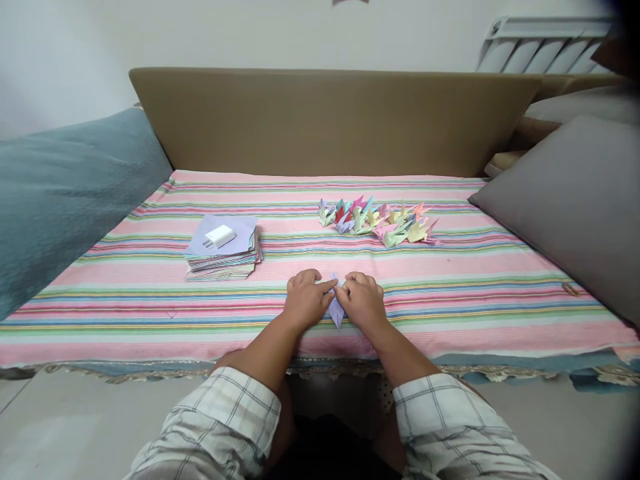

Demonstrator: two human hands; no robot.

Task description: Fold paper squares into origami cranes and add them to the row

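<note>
A narrow, diamond-shaped piece of folded lavender origami paper [337, 313] lies on the striped cloth near its front edge. My left hand [309, 297] grips its left side, the fingers curled and the thumb pressed close to the paper's middle. From the right, my right hand [362, 300] pinches the same paper, its thumb and bent forefinger meeting near the upper part. The thumbs and fingers partly cover the upper half of the folded paper. Its lower point shows between my wrists.
Several folded paper cranes [377, 223] in many colours sit beyond my right hand. To the left stands a stack of square paper [240, 263] with a white charger plug [220, 235] on top. A teal cushion [75, 200] and a grey pillow [565, 207] flank the striped cloth [150, 293].
</note>
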